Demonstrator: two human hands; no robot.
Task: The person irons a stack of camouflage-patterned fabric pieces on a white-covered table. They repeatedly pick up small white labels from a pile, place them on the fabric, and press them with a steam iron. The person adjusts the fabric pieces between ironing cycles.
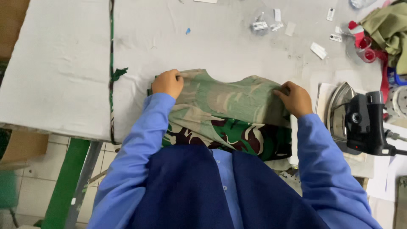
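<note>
I'm in a garment workshop: padded worktop (63,76), steam iron (360,121) at three o'clock, loose tags (318,50) at one.

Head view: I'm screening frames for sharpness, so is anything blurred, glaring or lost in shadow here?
Head view: light is even and soft, no harsh glare on the white table cover. Both the left hand and right hand look reasonably sharp on the camouflage cloth. The iron is dark but readable. The lower left corner, by the floor, is smeared.

White padded table (237,42) bears camouflage cloth (229,114), iron (345,114), scattered tags (318,50)
</note>
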